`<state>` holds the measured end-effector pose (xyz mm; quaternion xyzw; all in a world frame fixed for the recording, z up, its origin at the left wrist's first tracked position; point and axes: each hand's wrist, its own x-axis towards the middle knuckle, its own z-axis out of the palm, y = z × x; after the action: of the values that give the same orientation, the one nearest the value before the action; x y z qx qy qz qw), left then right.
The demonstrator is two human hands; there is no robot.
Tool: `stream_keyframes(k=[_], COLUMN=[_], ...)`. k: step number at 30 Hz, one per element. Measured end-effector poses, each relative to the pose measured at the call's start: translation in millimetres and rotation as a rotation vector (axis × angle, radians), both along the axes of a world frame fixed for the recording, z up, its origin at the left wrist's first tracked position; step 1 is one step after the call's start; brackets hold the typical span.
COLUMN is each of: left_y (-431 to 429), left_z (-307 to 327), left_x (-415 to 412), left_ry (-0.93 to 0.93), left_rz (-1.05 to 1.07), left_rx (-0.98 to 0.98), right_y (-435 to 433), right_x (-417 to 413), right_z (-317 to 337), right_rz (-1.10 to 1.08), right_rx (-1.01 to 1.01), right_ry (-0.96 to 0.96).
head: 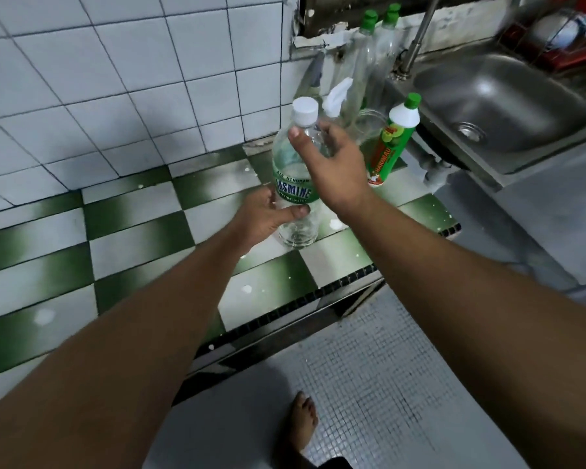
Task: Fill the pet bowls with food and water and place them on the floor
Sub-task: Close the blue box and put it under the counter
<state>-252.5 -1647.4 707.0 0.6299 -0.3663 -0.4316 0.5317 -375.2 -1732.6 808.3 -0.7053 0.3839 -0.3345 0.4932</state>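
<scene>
A clear plastic water bottle with a green label and a white cap stands on the green-and-white checkered counter. My left hand grips its lower body, thumb across the front. My right hand wraps around the bottle's neck just under the cap. No pet bowl is in view.
A green dish-soap bottle, a white spray bottle and two tall clear bottles with green caps stand behind. A steel sink with a tap lies to the right. Below are the grey mosaic floor and a bare foot.
</scene>
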Motion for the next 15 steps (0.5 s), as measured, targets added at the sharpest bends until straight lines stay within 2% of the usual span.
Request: stream_keyframes(k=[9, 15], left_y=[208, 369], left_z=[23, 22], left_x=[-27, -40], left_ry=[-0.023, -0.027], left_rz=[0.094, 0.204], left_rx=[-0.019, 0.052], right_y=[195, 336], right_x=[-16, -13], right_z=[14, 0], right_rz=[0.091, 0.212], right_rx=[-0.005, 0.039], right_ry=[-0.083, -0.075])
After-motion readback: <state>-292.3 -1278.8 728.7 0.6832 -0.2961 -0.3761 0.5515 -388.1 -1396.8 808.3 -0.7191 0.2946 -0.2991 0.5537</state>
